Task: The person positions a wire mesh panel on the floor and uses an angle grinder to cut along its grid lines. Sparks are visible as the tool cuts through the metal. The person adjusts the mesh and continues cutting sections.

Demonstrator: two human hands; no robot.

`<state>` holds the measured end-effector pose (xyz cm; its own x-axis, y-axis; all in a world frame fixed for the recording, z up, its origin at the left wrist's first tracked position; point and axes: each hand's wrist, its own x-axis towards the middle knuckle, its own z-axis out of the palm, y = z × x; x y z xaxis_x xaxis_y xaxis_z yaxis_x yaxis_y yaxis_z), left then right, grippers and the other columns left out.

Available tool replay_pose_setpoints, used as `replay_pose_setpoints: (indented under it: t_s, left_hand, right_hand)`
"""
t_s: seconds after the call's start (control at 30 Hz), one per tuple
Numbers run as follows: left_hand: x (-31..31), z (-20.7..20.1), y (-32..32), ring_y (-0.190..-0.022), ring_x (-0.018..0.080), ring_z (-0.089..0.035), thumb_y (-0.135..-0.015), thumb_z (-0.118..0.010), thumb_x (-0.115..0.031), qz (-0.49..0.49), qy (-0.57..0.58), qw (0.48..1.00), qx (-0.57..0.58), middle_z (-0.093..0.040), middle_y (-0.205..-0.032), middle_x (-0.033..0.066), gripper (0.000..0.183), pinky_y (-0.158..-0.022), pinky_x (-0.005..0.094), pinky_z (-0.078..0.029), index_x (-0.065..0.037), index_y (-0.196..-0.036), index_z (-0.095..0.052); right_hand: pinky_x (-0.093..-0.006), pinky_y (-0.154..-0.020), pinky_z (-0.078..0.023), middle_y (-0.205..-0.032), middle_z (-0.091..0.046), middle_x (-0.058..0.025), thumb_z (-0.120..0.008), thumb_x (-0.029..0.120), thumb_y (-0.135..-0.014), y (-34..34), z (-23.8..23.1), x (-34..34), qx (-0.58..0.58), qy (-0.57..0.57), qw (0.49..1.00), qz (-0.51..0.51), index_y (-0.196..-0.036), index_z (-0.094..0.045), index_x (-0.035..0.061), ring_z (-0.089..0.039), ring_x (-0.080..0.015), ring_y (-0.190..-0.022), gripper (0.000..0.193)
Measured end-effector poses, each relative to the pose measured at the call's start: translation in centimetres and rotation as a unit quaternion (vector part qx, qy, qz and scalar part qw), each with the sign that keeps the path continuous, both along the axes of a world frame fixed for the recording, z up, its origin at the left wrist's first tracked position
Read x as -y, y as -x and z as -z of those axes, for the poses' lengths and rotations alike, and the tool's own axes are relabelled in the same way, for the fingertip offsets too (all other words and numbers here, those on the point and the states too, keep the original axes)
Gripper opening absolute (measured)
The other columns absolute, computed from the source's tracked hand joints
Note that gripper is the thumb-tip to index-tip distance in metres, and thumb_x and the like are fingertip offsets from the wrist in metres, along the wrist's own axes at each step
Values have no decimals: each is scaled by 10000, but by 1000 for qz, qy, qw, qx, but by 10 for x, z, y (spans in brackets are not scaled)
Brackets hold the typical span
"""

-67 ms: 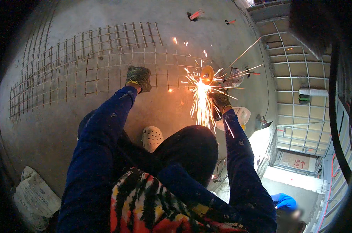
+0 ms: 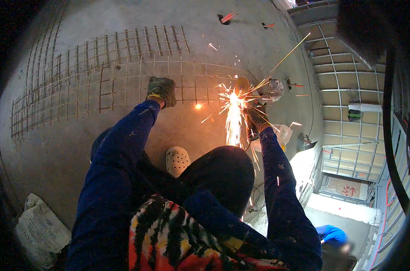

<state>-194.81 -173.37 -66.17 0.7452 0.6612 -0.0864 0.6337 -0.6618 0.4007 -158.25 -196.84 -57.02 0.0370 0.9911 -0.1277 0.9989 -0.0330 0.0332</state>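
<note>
Across most of the frame, grey concrete floor (image 2: 263, 49); down the right side, metal framing (image 2: 349, 106) in a grid over pale panels; from upper left to centre, overlapping wire mesh (image 2: 100, 90) laid over the floor; at lower left, pale sack (image 2: 42, 230); right of centre, bright sparks (image 2: 234, 119), thickest downward, with thin streaks toward upper right; just beside them, angle grinder (image 2: 251, 129), partly hidden by glare and glove; near the middle, over the mesh's lower edge, left hand (image 2: 162, 91) in a dark knit glove, curled into a fist, hold on any wire too hidden to tell; right of centre, right hand (image 2: 259, 118), also gloved, wrapped around the grinder's body; just below centre, pale perforated clog (image 2: 177, 161); at the top of the sparks, round orange disc (image 2: 242, 83).
</note>
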Motion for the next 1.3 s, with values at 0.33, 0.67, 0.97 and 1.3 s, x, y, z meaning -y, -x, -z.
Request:
replay_pose_setpoints:
  t_s: [0.33,0.67,0.97,1.3]
  left_hand:
    - [-11,17,-6,-944,359,-665,-536,-804,-387,13,5,1000,3,-708,-978,126,448,-874,538,-458,-177,-925,-733]
    - [-8,76,-12,-979,393,-654,-581,-773,-393,-15,-50,992,118,-707,-990,149,447,-983,584,-422,-127,-938,-738]
    - [-10,27,-6,-1171,363,-588,-643,-753,-455,33,55,996,-59,-642,-1234,138,594,-1050,526,-395,-147,-1145,-681]
    - [-1,22,2,-1237,351,-550,-687,-726,-495,39,17,998,-55,-608,-1307,140,652,-1073,516,-383,-141,-1229,-648]
  right_hand:
    - [-417,-897,-505,-1062,-691,-92,-656,364,-852,-6,5,-5,13,20,992,126,-1091,-680,83,-651,-300,-985,369]
    - [-423,-781,-520,-991,-712,-98,-690,283,-810,26,-41,-2,-193,0,944,268,-1026,-721,121,-666,-305,-869,272]
    - [-387,-833,-507,-976,-717,-79,-712,308,-796,-7,-49,-10,-27,13,993,114,-1023,-747,171,-664,-269,-931,268]
    - [-406,-871,-495,-935,-728,-70,-717,289,-796,-17,-7,-33,-3,38,991,130,-980,-765,184,-672,-253,-920,217]
